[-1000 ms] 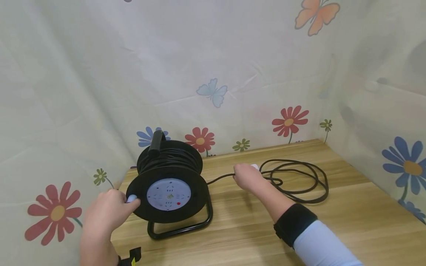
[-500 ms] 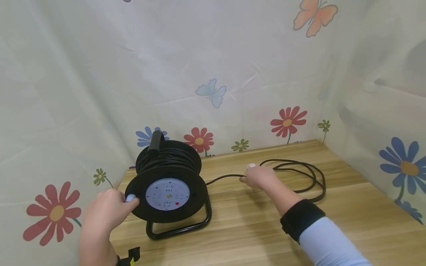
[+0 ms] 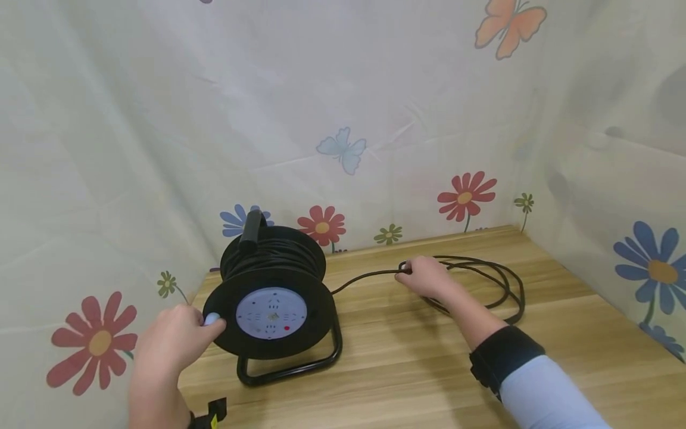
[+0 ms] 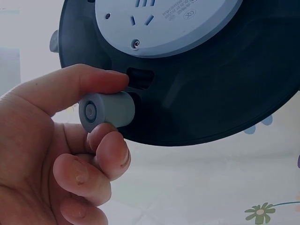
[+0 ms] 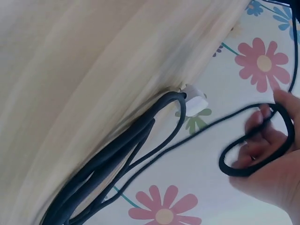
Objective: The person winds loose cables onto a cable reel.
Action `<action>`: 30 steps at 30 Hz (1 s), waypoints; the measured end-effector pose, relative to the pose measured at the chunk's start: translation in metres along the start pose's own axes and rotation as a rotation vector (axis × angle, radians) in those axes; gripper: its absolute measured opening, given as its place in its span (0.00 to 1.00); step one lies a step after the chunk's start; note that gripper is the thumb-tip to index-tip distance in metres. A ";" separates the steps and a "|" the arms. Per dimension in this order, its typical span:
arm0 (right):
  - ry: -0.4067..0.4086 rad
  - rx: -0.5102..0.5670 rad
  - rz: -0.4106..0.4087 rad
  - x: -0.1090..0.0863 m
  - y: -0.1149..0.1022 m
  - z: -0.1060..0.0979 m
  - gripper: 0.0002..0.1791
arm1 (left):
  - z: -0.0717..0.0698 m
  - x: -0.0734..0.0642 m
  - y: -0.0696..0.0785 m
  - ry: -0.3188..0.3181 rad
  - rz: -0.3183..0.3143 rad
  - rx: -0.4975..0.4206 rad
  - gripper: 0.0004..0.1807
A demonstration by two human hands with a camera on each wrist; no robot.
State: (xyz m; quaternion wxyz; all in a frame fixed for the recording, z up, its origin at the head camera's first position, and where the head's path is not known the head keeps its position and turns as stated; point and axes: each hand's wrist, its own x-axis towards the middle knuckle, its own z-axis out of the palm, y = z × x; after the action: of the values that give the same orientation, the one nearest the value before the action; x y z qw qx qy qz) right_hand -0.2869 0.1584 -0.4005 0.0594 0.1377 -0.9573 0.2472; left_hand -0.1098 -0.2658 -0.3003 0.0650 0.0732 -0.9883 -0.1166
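A black cable reel (image 3: 321,316) with a pale round socket panel (image 3: 271,313) stands on the wooden table's left part. My left hand (image 3: 174,336) pinches the reel's small grey crank knob (image 4: 110,111) between thumb and curled fingers, at the edge of the disc. Black cable (image 3: 370,274) runs from the drum to my right hand (image 3: 429,277), whose thumb and fingers pinch it. A small loop of the cable (image 5: 234,169) hangs round these fingers in the right wrist view. The white plug (image 5: 194,101) lies beside the cable, apart from the hand; the hand hides it in the head view.
Loose cable coils (image 3: 509,286) lie on the wooden table (image 3: 375,381) to the right of my right hand. A flower-print curtain (image 3: 407,196) closes off the back and both sides. The reel's carrying handle (image 3: 250,232) sticks up at its top.
My right hand has moved to the right and slightly up, first sliding off the plug area and now lifting the cable. The left hand and the reel have stayed in place.
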 end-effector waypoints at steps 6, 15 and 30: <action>0.111 0.041 0.015 -0.002 -0.001 0.001 0.17 | 0.001 0.001 -0.002 -0.011 0.000 0.012 0.26; 0.057 0.071 0.043 -0.004 0.004 0.000 0.24 | 0.002 0.001 -0.001 -0.010 0.001 0.008 0.26; 0.300 -0.257 0.101 0.000 0.052 -0.007 0.10 | 0.000 0.001 -0.001 0.005 0.013 -0.003 0.26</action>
State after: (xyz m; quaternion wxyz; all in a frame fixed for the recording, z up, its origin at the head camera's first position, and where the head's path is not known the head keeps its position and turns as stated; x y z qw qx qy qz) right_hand -0.3023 0.2050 -0.4181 0.2058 0.0425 -0.9671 0.1432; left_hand -0.1108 -0.2665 -0.3008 0.0682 0.0671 -0.9884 -0.1175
